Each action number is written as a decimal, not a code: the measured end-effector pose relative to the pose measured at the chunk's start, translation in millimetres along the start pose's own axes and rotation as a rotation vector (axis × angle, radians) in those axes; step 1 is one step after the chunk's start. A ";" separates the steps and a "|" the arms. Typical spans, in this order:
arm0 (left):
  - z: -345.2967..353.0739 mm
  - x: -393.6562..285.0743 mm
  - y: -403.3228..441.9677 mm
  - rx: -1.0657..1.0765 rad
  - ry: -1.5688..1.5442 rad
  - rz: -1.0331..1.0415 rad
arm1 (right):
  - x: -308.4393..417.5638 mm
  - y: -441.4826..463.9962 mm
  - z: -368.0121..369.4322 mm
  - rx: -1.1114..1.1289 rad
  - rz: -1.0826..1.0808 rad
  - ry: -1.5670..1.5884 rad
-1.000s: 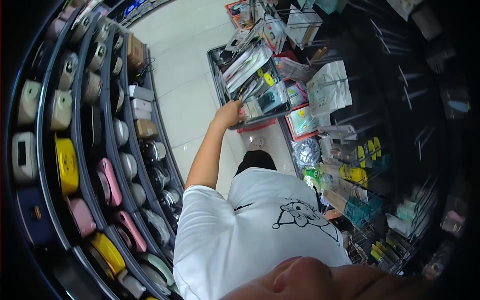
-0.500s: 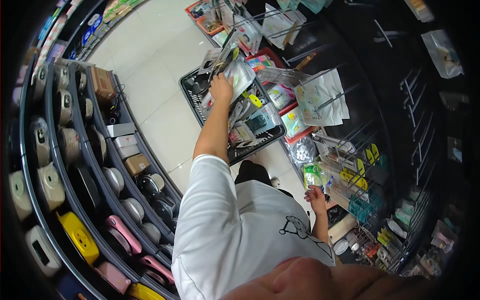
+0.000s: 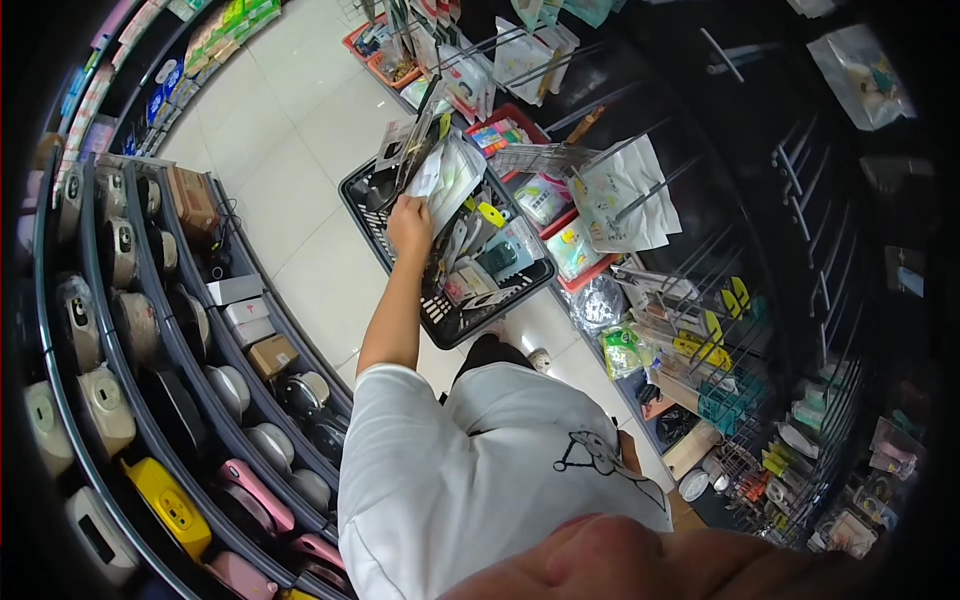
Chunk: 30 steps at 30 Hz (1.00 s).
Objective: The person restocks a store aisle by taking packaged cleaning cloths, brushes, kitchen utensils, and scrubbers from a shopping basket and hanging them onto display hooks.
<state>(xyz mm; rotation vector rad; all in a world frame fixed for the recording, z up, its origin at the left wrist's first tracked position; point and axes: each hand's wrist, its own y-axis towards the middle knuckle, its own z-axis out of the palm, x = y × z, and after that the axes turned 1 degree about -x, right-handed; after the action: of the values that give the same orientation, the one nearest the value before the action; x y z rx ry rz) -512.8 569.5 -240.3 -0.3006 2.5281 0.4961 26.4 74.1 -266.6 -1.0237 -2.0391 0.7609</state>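
Observation:
My left hand point(image 3: 410, 226) is over the near left side of a black shopping basket point(image 3: 448, 338), its fingers curled round the lower corner of a white plastic packet point(image 3: 452, 172). Part of the fingers is turned away from me. In the basket lie a dark pan-like item point(image 3: 380, 190), a yellow-tagged item point(image 3: 491, 214), a clear pack with a dark item point(image 3: 510, 252) and several flat packages. Of my right arm, only a sliver point(image 3: 629, 455) shows beside my white shirt; the hand itself is hidden.
Tiered shelves with rice cookers and a yellow appliance point(image 3: 168, 508) curve along the left. On the right, a black rack with metal hooks carries hanging packets point(image 3: 625, 195). Red bins point(image 3: 590, 275) stand below it. A tiled floor point(image 3: 300, 190) runs between.
My left hand has drawn back toward me, and the white packet has shifted slightly left and nearer. My right hand, visible beside the green packet before, has dropped behind my shirt.

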 end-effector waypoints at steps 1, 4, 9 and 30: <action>-11.3 -4.3 -10.3 -0.004 0.005 -0.003 | -23.8 27.5 10.6 0.024 -0.026 -0.032; -38.6 -23.5 -27.4 -0.074 -0.131 0.011 | 45.1 22.5 -13.1 -0.034 -0.344 -0.189; -82.4 -77.4 -42.0 -0.183 -0.374 0.004 | 141.7 35.9 -39.8 -0.034 -0.214 -0.138; -194.8 -381.7 -245.0 0.481 -1.430 -0.165 | 337.4 -118.8 -82.2 -0.503 -1.182 0.233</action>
<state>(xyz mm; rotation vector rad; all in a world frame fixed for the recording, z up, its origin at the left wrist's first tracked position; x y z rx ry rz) -211.7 310.0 52.3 0.0572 1.1346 -0.0400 -100.5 311.9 -17.6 0.0088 -2.1766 -0.4755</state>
